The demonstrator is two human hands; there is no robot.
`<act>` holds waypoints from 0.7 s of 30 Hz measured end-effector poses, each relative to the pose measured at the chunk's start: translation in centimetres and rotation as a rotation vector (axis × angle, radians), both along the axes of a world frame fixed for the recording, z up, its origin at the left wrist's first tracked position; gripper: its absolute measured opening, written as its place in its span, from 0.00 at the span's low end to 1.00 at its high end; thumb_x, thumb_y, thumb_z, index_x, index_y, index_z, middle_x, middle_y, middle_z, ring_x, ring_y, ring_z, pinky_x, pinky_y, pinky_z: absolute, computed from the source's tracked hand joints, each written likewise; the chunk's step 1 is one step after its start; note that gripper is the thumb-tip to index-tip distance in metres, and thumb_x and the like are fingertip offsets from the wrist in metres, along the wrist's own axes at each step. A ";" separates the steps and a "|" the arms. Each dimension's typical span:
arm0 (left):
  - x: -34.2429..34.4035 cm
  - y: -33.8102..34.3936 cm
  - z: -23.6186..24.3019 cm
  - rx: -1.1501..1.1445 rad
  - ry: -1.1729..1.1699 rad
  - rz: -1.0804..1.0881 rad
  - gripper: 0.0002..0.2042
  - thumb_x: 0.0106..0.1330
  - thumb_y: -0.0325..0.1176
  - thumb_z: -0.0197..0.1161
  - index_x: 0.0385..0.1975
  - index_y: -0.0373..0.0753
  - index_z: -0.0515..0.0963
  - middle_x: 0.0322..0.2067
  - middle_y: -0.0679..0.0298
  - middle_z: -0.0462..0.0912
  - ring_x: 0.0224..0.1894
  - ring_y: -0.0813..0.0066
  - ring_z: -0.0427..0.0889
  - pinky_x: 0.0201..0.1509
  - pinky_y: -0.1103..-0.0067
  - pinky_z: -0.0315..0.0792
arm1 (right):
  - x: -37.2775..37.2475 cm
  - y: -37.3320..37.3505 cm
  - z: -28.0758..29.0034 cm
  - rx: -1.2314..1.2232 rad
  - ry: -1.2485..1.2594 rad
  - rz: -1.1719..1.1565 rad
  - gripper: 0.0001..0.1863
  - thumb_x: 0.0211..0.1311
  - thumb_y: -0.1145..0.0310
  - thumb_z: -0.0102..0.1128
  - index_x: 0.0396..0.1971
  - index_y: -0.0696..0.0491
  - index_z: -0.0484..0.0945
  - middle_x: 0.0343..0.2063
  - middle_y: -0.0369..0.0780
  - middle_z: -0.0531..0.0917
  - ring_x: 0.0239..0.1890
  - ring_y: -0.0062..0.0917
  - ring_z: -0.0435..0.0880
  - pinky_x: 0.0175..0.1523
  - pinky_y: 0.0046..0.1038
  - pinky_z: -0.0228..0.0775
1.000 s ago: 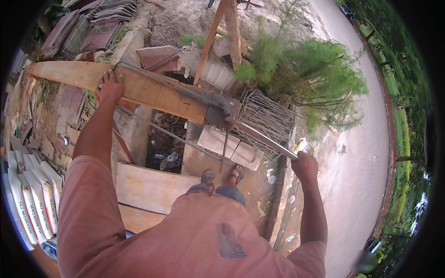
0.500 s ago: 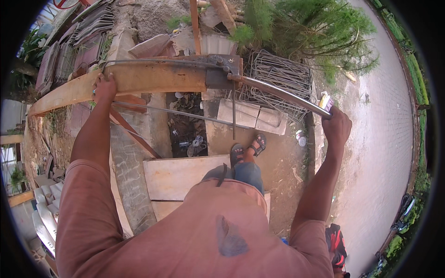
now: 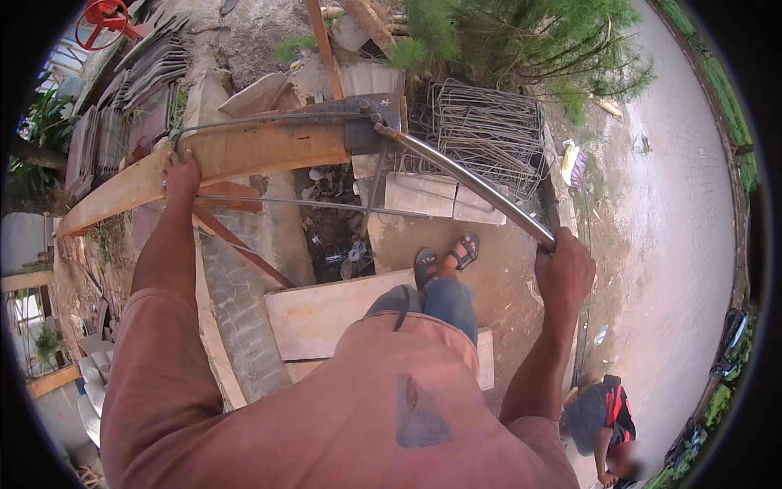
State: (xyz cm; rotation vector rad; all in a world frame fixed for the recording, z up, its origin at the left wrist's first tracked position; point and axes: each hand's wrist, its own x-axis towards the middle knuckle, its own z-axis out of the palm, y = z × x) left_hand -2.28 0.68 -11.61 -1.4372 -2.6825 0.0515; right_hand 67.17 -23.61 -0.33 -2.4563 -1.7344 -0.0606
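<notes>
My left hand (image 3: 181, 173) grips a partly bent steel rod (image 3: 269, 121) at its left side, over a long wooden beam (image 3: 269, 151). One stretch of the rod runs along the beam's far edge, another passes below the beam. At the beam's right end is a dark metal plate (image 3: 358, 137) with pins. My right hand (image 3: 564, 269) is closed round the end of a shiny metal pipe lever (image 3: 481, 187), which slants from the pins down to the right. By the pins, the rod's free end (image 3: 373, 191) points down toward me. The pins partly hide the bend.
A pile of bent steel stirrups (image 3: 481, 130) lies beyond the lever, beside a green bush (image 3: 529, 41). Under the beam is a trench with litter (image 3: 338, 220). A pale board (image 3: 334, 314) lies near my feet. Another person (image 3: 599, 424) bends down at lower right.
My right hand has pulled the lever down and inward. The rod's free end has swung left at the pins. My left hand keeps its place on the beam. Another person has come further into view.
</notes>
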 end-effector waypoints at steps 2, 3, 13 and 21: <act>7.2 -1.3 4.2 0.005 -0.075 0.092 0.34 0.69 0.59 0.36 0.70 0.47 0.51 0.72 0.65 0.50 0.73 0.58 0.48 0.70 0.51 0.46 | 1.0 0.0 -0.5 -0.044 -0.004 0.010 0.12 0.51 0.69 0.61 0.38 0.51 0.79 0.24 0.46 0.81 0.29 0.44 0.80 0.36 0.43 0.70; 7.4 -1.9 4.6 0.008 -0.057 0.103 0.34 0.69 0.59 0.36 0.70 0.47 0.51 0.71 0.65 0.50 0.73 0.59 0.48 0.70 0.51 0.47 | 1.1 0.6 -0.1 -0.084 0.009 0.010 0.11 0.51 0.68 0.61 0.37 0.51 0.79 0.25 0.46 0.81 0.30 0.44 0.81 0.37 0.43 0.70; 8.9 -3.4 4.5 0.020 -0.007 0.159 0.33 0.69 0.57 0.39 0.70 0.46 0.52 0.71 0.62 0.51 0.73 0.60 0.49 0.71 0.53 0.46 | 6.4 8.2 -0.2 -0.309 -0.107 0.182 0.11 0.53 0.64 0.62 0.23 0.56 0.76 0.23 0.51 0.81 0.30 0.50 0.80 0.37 0.47 0.71; 9.4 -2.6 4.6 0.003 0.003 0.168 0.33 0.69 0.57 0.39 0.70 0.46 0.52 0.71 0.62 0.52 0.72 0.60 0.50 0.71 0.53 0.45 | 8.8 19.4 0.1 -0.251 -0.166 0.349 0.04 0.48 0.70 0.55 0.21 0.54 0.77 0.23 0.51 0.80 0.30 0.50 0.80 0.37 0.45 0.71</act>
